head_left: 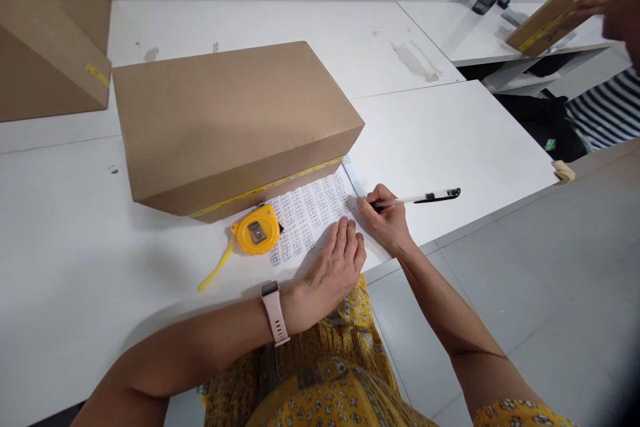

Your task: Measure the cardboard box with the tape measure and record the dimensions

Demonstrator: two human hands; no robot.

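A sheet of paper covered in columns of handwritten figures lies at the table's front edge. Gripped in my right hand is a pen with a clear barrel and black cap, its tip down at the sheet's right part. My left hand rests flat on the lower part of the paper, fingers stretched out. A yellow tape measure with a yellow strap sits at the sheet's left side. Behind it, a large closed cardboard box hides the paper's far edge.
More cardboard boxes stand at the far left. At the upper right, another person's hand holds a smaller cardboard box on a neighbouring table. A corner guard covers the white table's right corner.
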